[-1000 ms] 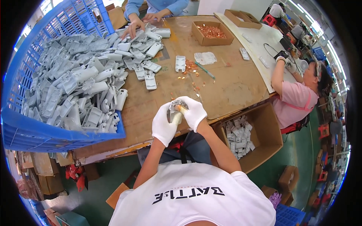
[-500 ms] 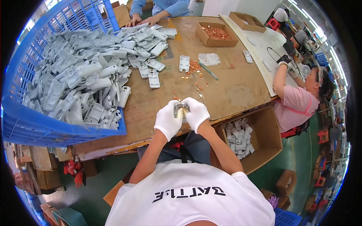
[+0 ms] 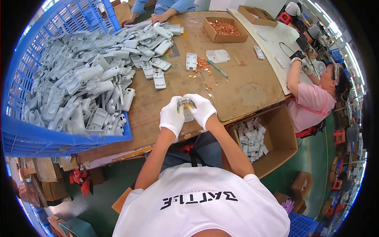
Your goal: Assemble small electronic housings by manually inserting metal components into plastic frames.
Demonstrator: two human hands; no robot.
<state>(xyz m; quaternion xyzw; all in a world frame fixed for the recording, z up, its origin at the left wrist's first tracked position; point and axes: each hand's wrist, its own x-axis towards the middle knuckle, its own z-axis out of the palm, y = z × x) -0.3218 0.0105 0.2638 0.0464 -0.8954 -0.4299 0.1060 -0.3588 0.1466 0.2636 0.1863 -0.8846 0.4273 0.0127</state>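
Observation:
At the table's near edge, my left hand (image 3: 171,117) and my right hand (image 3: 201,111), in white gloves with some fingertips bare, are both closed around a pale grey plastic housing (image 3: 188,116). My fingers cover most of it. Just beyond my hands are a few loose copper-coloured metal pieces (image 3: 202,64), heaped thickest near a green pen (image 3: 217,68). One open housing (image 3: 191,61) lies left of that heap. Further left, several loose housings (image 3: 159,79) lie at the edge of a big pile of grey housings (image 3: 85,79).
A blue plastic crate (image 3: 67,140) lies tipped at the left, its pile spilling onto the cardboard-covered table (image 3: 244,87). A box of copper pieces (image 3: 225,38) stands at the back. By my right arm, a carton (image 3: 280,152) holds white parts. Co-workers sit across and at the right.
My hands have shifted slightly up and left with the housing, and the right hand has tilted around it. The co-worker's hands across the table have moved apart.

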